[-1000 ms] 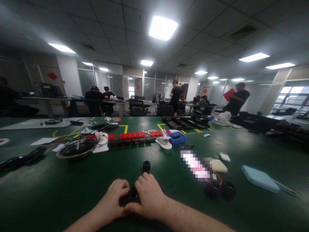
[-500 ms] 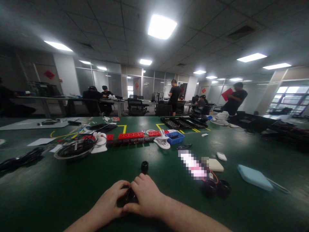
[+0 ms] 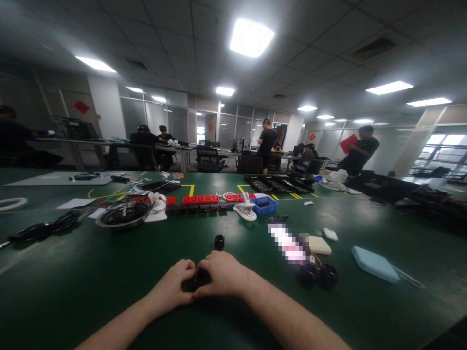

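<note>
My left hand point(image 3: 170, 289) and my right hand point(image 3: 226, 274) meet low in the middle of the view, close above the green tabletop. Between them is a dark, glossy black object point(image 3: 200, 279), mostly covered by the fingers; its kind cannot be made out. The left fingers and thumb curl around its left side. On the right, my hand closes over it from above, thumb along the near side. Just beyond the right knuckles, a short black cylindrical piece point(image 3: 219, 242) stands on the table; whether it joins the held object is hidden.
A metal bowl of dark cables point(image 3: 124, 224) sits to the left, near a white stand. Red-topped blocks point(image 3: 200, 200), a white clip-like piece point(image 3: 245, 210) and a blue bin point(image 3: 265, 206) line the middle. To the right lie a blurred bright panel, black round parts point(image 3: 328, 276) and a light-blue case point(image 3: 375, 264).
My view has shifted slightly, and nearby table items appear higher in it. Both hands also sit a little higher, still closed around the black object.
</note>
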`<state>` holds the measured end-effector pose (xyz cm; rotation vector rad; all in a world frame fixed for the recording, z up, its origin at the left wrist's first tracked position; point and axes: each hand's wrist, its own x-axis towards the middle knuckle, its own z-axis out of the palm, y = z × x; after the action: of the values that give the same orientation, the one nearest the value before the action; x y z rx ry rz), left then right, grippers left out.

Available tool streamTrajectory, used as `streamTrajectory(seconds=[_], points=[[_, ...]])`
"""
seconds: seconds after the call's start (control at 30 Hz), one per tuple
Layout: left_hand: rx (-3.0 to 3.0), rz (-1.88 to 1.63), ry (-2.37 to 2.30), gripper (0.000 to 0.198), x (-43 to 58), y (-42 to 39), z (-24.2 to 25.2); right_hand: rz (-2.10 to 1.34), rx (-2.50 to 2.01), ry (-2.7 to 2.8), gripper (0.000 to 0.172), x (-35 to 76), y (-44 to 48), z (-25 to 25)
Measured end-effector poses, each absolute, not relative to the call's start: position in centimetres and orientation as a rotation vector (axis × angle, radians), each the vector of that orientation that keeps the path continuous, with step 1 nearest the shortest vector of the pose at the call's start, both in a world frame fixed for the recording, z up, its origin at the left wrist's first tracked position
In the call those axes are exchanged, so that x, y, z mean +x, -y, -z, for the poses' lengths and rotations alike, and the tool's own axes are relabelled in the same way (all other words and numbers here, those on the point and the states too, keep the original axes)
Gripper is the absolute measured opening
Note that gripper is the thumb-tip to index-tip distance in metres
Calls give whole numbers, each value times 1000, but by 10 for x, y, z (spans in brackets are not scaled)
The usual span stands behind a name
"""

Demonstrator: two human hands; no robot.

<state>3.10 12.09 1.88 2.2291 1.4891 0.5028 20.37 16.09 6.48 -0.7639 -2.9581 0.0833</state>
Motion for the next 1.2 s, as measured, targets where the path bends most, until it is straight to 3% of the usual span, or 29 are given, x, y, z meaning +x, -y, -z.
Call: streamTrajectory(seconds=[0.27, 0.47, 0.73, 1.03, 1.2], points=[[2239, -491, -1541, 29, 31, -117, -19, -204, -711, 2926, 31, 202, -155, -87], [2248, -490, -1533, 33, 31, -117, -20, -370, -777, 2615, 40, 214, -158, -103], [2253, -498, -1524, 32, 32, -114, -23, -484, -924, 2158, 33, 223, -165, -78], [2220, -478, -1522, 35, 31, -113, -26, -566, -1130, 1991, 56, 239, -165, -24], [2186, -462, -1542, 36, 32, -112, -28, -583, -1212, 2036, 60, 243, -164, -6]])
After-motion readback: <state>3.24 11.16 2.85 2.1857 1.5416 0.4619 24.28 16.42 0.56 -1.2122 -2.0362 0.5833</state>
